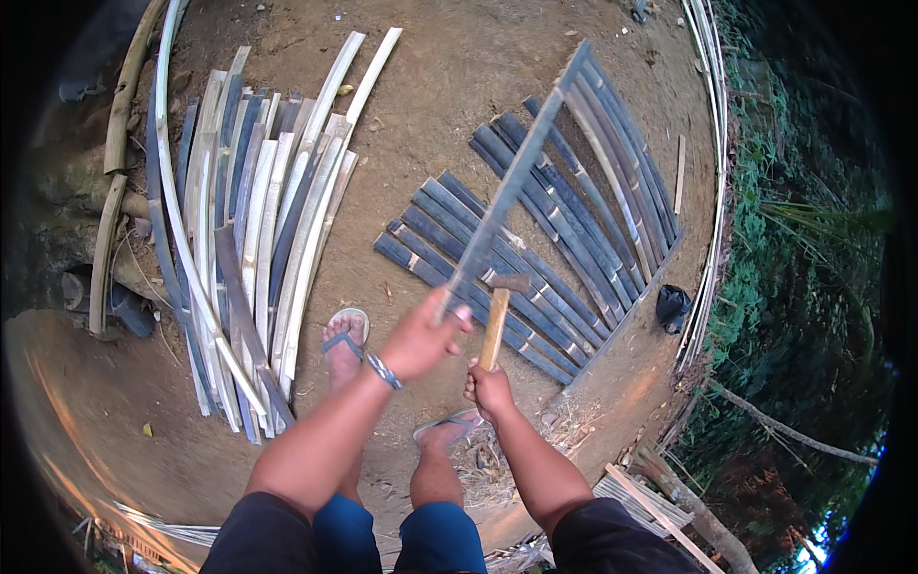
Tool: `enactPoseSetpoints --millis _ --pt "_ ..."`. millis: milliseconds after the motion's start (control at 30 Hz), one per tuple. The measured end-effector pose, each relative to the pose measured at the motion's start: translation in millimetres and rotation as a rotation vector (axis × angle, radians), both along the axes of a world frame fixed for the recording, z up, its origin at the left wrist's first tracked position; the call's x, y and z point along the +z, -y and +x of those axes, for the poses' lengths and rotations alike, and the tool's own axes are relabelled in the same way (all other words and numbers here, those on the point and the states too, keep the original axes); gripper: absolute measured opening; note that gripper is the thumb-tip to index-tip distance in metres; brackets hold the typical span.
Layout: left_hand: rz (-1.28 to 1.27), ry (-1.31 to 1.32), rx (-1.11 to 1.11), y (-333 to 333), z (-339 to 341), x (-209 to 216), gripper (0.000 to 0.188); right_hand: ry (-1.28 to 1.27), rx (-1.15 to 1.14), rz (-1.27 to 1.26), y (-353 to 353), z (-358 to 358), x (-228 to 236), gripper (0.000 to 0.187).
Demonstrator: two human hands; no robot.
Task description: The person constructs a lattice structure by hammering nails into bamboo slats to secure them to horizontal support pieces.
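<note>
Starting at the left, a pile of split bamboo strips (258, 230), pale and dark, lies on the bare earth, well apart from the work. To its right stands a sandalled foot (342, 349), and right of that the left hand (421, 337) reaches forward from the near side, forearm slanting to the right, wrist roughly level with the back of the hand turned up. Its fingers are loosely bent beside the near end of a long dark strip (513, 177); blur hides whether they pinch it or only touch it. That strip runs away to the far right, across the view of the spread dark slats (601, 251); whether it rests on them or is raised, I cannot tell.

Farther right, the right hand (491, 387) has its fingers wrapped closely round the wooden handle of a hammer (494, 330), which stands head away from the body, forearm angled in from the near right. Beyond, the slats fan out on the ground, their right ends meeting a dark crosspiece (622, 316); a black bag (673, 308) sits just beside it.

The step looks like placing the long strip across the slats; the next move probably calls for aligning and steadying it before any hammering.
</note>
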State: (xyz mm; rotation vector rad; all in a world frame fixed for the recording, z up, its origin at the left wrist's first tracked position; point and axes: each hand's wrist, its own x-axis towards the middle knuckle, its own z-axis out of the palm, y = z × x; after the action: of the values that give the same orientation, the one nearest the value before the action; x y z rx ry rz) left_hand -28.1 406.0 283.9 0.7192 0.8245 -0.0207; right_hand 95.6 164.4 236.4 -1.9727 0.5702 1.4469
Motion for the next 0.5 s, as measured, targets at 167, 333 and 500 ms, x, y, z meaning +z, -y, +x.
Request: enactPoseSetpoints --millis 167,333,500 --pt "0.008 -0.101 -0.048 5 -19 -95 0.042 -0.039 0.151 0.045 -23 -26 5 0.016" --pt "0.071 -0.299 -0.032 16 -15 -152 0.033 -0.025 0.310 0.058 7 -45 3 0.019" --pt "0.102 -0.332 0.034 18 -19 -200 0.036 -0.006 0.316 0.003 37 -49 -3 0.019"
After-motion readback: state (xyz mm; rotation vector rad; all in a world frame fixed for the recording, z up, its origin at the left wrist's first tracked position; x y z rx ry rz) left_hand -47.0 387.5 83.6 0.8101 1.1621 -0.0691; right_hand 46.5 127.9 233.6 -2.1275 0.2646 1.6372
